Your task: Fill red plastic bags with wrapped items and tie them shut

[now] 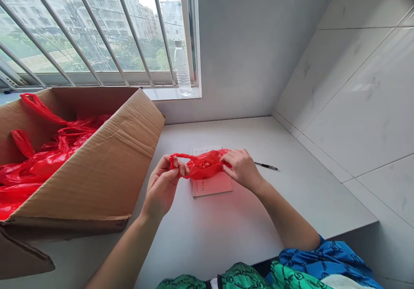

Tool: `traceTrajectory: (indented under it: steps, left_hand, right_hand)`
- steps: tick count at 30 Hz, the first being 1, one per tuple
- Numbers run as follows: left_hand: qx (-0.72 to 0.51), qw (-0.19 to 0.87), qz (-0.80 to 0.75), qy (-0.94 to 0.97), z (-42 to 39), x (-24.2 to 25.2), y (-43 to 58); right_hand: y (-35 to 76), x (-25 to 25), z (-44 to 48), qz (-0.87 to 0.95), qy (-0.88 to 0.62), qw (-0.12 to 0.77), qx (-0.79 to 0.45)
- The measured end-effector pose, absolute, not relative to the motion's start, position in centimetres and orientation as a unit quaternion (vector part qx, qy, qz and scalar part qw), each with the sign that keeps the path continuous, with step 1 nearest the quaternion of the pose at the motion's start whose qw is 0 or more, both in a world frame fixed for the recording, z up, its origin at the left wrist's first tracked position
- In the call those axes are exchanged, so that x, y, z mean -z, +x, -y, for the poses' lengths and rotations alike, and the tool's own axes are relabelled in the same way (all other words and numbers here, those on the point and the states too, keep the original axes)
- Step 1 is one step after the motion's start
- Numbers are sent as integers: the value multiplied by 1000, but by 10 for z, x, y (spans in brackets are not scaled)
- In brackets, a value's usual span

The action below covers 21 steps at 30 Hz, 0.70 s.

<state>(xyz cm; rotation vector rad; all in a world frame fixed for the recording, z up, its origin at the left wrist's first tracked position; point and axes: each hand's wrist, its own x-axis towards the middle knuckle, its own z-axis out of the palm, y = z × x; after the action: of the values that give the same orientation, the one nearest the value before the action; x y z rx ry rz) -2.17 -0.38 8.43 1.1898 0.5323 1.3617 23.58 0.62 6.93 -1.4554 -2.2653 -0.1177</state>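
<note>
Red bag: we are holding a thin, crinkled, glossy red plastic bag (205,164) lengthwise between our two hands, above the middle of the table; its film is bunching into a loose roll, and small printed characters are showing on its side.
Left hand: our left hand (161,185) is closing thumb and fingers on the bag's left end, where a narrow strip of film is looping over the fingers.
Right hand: our right hand (242,168) is pinching the bag's right end, its fingers bending over the gathered film with hardly any gap showing.
Paper pad: a flat, rectangular, pinkish paper pad (213,186) is lying below the bag, which is covering much of it; rows of small dark marks are running along its left side.
Pen: a slim black pen (267,166) is lying to the right of the pad, partly hidden behind our right hand.
Carton: an open brown corrugated cardboard box (93,172) is standing at the left, its side wall leaning and creasing; shiny, crumpled red plastic bags (64,146) are filling it, some handles looping upward.
Table: a smooth, matte white tabletop (207,233) is carrying pad, pen and box.
Window: a clear, ridged plastic bottle (183,71) is standing on the far sill, beside slanting metal bars (126,26).
Right side: pale, faintly veined rectangular tiles (362,95) are covering the wall.
Near edge: patterned green and blue cloth (326,259) is gathering in folds.
</note>
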Motion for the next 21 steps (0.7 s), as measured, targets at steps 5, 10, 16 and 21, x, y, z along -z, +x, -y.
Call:
traceTrajectory:
  steps: [5,10,16,21]
  left_hand:
    - [-548,586,-267,534,7,-87,-28]
    - [-515,523,-243,634,20,-90,-10]
    - [-516,359,-304,715,32,-95,-11]
    - [-415,190,-502,734,21,-79,-31]
  right_hand:
    - [261,-101,12,784,-578,225,-26]
    - [229,-124,34,808,-453,376,13]
    - [207,-91,-6,826,-549,103,82]
    - [245,-79,-20,815,-576,3,70]
